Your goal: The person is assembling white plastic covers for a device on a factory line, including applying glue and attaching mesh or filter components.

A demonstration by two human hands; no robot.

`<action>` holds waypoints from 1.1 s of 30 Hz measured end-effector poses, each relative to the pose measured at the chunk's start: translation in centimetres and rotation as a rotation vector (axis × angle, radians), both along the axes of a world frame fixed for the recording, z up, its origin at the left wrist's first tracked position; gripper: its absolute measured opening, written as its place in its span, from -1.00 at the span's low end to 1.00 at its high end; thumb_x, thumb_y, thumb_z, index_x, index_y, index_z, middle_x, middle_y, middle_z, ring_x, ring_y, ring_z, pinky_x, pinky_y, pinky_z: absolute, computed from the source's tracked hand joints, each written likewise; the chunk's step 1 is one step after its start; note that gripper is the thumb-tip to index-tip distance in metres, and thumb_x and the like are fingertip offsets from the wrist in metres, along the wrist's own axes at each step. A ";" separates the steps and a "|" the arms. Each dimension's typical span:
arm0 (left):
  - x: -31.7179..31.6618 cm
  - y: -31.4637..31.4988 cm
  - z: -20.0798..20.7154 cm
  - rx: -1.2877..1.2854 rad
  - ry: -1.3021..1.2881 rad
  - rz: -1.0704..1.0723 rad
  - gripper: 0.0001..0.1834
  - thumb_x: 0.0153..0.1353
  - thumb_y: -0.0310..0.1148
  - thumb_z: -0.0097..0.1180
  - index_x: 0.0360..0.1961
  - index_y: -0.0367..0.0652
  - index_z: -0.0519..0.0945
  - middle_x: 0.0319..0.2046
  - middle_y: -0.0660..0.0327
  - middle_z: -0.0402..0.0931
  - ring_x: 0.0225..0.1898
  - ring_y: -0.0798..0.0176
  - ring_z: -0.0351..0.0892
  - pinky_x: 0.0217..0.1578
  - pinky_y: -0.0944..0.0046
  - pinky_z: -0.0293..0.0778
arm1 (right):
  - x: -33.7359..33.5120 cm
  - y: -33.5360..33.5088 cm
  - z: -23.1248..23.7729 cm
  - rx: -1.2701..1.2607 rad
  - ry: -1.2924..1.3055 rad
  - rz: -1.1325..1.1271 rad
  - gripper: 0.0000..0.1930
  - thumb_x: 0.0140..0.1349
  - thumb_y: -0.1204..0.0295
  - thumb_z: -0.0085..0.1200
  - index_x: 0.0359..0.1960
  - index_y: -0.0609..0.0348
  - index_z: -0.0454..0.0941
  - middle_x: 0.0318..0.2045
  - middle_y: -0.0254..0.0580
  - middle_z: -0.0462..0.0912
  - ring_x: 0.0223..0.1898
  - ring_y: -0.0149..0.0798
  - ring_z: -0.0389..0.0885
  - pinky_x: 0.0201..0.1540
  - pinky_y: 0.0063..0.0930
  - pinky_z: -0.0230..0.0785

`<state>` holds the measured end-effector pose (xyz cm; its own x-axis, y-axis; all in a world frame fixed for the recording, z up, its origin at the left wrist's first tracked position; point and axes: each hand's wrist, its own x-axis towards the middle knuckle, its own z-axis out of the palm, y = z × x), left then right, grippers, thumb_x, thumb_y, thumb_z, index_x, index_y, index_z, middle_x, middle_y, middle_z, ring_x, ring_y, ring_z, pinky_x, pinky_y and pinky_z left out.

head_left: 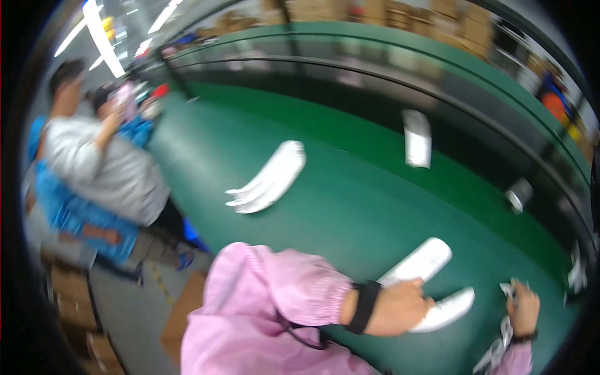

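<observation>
My left hand, with a black band at the wrist, is closed over the green belt. A smooth white strip with a tapered end sticks out from its fingers. Behind the knuckles, a broader white strip with a rounded end comes out past the hand; whether it is gripped too cannot be seen. At the lower right my right hand has its fingers curled round a small silvery-white piece, blurred. Below that wrist lies crumpled, shiny wrapping.
On the green belt lies a fanned stack of long white strips. Farther off are a white packet and a small silvery one. A dark rail runs along the far side. Two people are at the left.
</observation>
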<state>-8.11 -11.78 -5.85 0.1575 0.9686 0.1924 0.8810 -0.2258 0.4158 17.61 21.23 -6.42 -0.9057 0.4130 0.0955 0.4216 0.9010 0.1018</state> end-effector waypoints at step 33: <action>-1.6 -3.2 -0.5 -0.014 0.073 0.468 -0.77 0.09 -0.43 0.11 -0.20 -0.23 0.52 -0.56 0.22 0.47 -0.33 0.12 0.51 -0.18 0.14 0.32 | -6.5 -12.6 6.4 -0.580 -0.020 -0.090 -0.74 0.28 0.59 0.16 -0.01 0.20 0.49 -0.27 0.02 0.74 -0.20 -0.06 0.76 -0.12 -0.23 0.56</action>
<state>-9.74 -14.96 -6.39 -0.2842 0.9410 0.1839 0.9137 0.2077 0.3492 11.07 8.60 0.02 -0.8641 0.4675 -0.1864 0.5018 0.7727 -0.3887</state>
